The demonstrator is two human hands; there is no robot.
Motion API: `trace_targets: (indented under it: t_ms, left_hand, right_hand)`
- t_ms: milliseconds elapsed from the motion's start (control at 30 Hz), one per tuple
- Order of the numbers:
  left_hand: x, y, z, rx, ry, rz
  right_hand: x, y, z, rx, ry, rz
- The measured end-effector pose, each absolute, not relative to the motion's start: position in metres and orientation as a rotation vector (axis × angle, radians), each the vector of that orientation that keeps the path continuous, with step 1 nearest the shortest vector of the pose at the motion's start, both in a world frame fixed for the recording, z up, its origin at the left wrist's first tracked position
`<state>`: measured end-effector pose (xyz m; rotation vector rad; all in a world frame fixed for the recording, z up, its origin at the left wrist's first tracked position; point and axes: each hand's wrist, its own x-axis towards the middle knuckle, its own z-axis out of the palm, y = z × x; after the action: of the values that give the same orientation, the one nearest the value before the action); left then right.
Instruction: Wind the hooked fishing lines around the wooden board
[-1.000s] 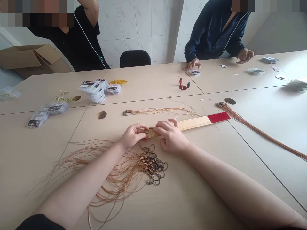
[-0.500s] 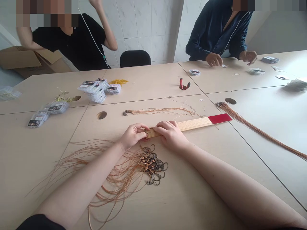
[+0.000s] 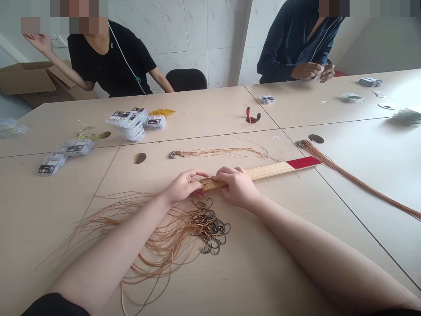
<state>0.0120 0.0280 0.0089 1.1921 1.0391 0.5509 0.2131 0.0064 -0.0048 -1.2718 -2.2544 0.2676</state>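
Along the near side of the pale table (image 3: 49,210), a wooden strip (image 3: 263,174) lying slantwise, its far-right end painted red, its bare left end between the two hands. Left hand (image 3: 183,186): fingers (image 3: 197,174) curled narrowly around that bare tip, thumb closing from the near edge. Right hand (image 3: 237,186): fingers (image 3: 223,172) bent over the wood just right of the left hand, closed on the strip. Any fine line pinched against the wood: too small to tell. Just nearer than both hands, a tangled heap of dark fishing hooks (image 3: 210,228), copper-brown leader lines (image 3: 158,245) fanning out left. Farther off, a straight bundle of hooked lines (image 3: 217,152), and a longer bundle (image 3: 348,180) at right. Beyond, stacked packs of hooks (image 3: 128,125) and red-handled pliers (image 3: 252,115). At far right, a co-worker's hands (image 3: 309,71) together over a small item.
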Motion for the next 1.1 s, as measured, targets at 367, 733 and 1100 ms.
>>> trace_targets:
  t_ms: [367, 733, 1100]
  left_hand:
    - [0.013, 0.026, 0.028, 0.746, 1.055, 0.304]
    - [0.013, 0.029, 0.019, 0.835, 1.055, 0.551]
    - [0.02, 0.023, 0.006, 1.017, 0.951, 0.667]
  right_hand:
    - [0.216, 0.005, 0.027, -1.627, -2.238, 0.801]
    - [0.207, 0.001, 0.007, -1.419, -2.201, 0.359]
    - [0.209, 0.001, -0.009, -1.277, -2.137, 0.194]
